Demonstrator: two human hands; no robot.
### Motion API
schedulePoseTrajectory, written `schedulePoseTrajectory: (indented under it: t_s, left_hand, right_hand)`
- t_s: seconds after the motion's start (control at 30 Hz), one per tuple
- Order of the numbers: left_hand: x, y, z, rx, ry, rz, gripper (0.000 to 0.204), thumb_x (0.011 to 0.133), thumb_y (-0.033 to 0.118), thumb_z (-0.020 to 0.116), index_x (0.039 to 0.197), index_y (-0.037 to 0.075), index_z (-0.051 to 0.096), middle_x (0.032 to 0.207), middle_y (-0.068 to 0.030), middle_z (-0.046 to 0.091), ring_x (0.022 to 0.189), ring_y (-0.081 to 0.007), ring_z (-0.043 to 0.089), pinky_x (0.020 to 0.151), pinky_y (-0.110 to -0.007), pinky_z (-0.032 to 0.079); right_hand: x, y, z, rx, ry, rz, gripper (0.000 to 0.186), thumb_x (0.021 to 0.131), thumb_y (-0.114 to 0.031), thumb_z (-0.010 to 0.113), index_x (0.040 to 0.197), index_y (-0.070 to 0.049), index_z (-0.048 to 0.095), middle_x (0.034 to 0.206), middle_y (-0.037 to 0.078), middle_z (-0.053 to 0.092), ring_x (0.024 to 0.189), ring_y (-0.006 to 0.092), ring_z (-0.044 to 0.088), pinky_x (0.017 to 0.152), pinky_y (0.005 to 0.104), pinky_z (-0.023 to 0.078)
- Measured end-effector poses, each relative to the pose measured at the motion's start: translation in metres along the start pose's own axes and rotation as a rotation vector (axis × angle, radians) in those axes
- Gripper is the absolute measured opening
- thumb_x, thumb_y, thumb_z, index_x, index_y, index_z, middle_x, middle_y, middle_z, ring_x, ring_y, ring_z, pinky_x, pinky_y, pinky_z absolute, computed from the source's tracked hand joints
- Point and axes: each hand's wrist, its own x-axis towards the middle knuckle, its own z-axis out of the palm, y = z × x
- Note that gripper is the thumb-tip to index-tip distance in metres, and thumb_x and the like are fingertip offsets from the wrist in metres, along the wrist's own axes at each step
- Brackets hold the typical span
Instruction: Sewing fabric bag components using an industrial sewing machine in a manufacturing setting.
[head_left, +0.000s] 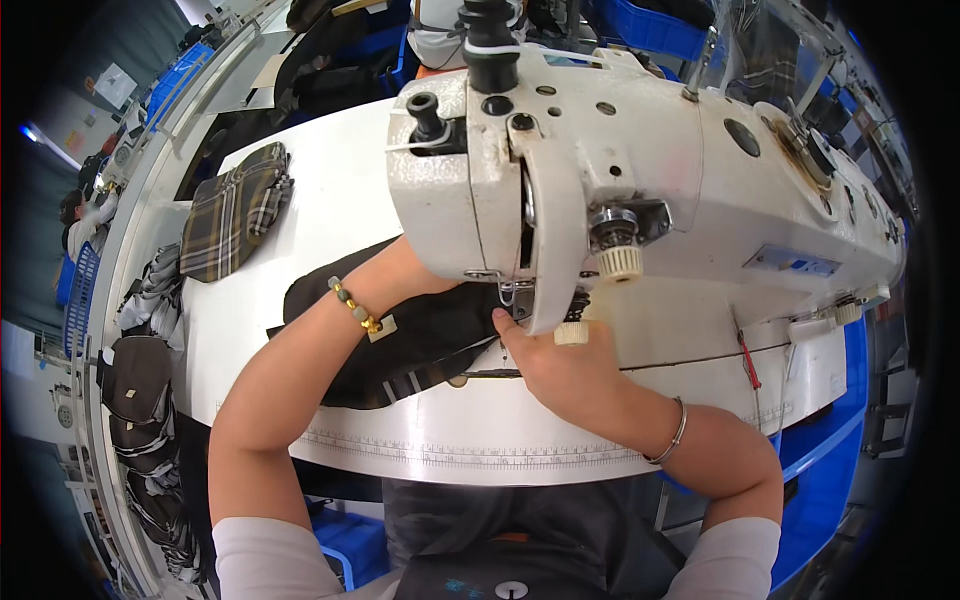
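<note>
Dark, plaid-edged fabric piece [430, 345], mostly flat, partly under the white sewing machine [650, 170]

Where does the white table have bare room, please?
Bare: tabletop between plaid piece and sewing machine; ruled strip between dark fabric and front edge. Crowded: under the machine's head, where left hand, right hand and fabric gather.

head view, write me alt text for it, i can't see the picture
A person's left hand, partly hidden by a white sewing machine, reaches over dark cloth, while the right hand has its index finger near the cloth's right end, below the machine's head. Further left, plaid cloth lies on the white table.
</note>
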Motion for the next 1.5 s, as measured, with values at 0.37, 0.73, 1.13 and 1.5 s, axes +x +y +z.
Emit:
schedulePoseTrajectory:
  t_s: [0.37, 0.73, 1.13, 1.5]
  left_hand:
    - [0.006, 0.036, -0.027, 0.516, 0.009, -0.184, 0.042, 0.078, 0.02, 0.076, 0.118, 0.013, 0.068, 0.122, -0.0084, 0.065, 0.12, -0.0274, 0.055, 0.106, -0.051, 0.034]
    - [-0.039, 0.113, -0.034, 0.529, -0.318, -0.199, 0.044, 0.077, 0.005, 0.065, 0.122, 0.005, 0.066, 0.128, -0.008, 0.064, 0.114, -0.025, 0.06, 0.099, -0.037, 0.046]
    - [-0.034, 0.086, -0.015, 0.56, -0.035, -0.048, 0.02, 0.069, 0.003, 0.067, 0.088, 0.007, 0.071, 0.083, -0.0054, 0.067, 0.084, -0.0245, 0.064, 0.08, -0.035, 0.05]
    - [-0.033, 0.083, -0.005, 0.382, 0.018, -0.216, 0.019, 0.072, 0.012, 0.076, 0.091, 0.008, 0.074, 0.084, -0.0077, 0.069, 0.08, -0.0304, 0.064, 0.07, -0.038, 0.052]
  right_hand:
    - [-0.003, 0.01, 0.01, -0.144, -0.099, -0.033, 0.046, 0.083, -0.006, 0.057, 0.129, -0.001, 0.061, 0.074, 0.002, 0.054, 0.061, 0.0157, 0.049, 0.043, 0.0327, 0.026]
    - [0.0, 0.002, 0.001, 0.025, 0.03, -0.027, 0.043, 0.077, -0.011, 0.063, 0.12, -0.008, 0.068, 0.058, 0.005, 0.059, 0.046, 0.0232, 0.058, 0.04, 0.0357, 0.041]
    - [-0.004, -0.009, -0.011, 0.11, -0.192, -0.039, 0.05, 0.078, -0.01, 0.062, 0.127, 0.0, 0.063, 0.062, 0.001, 0.059, 0.047, 0.0175, 0.057, 0.038, 0.035, 0.04]
    - [-0.006, -0.009, -0.015, 0.152, -0.152, 0.031, 0.049, 0.078, -0.005, 0.06, 0.126, 0.002, 0.063, 0.054, 0.008, 0.058, 0.051, 0.024, 0.062, 0.041, 0.0383, 0.044]
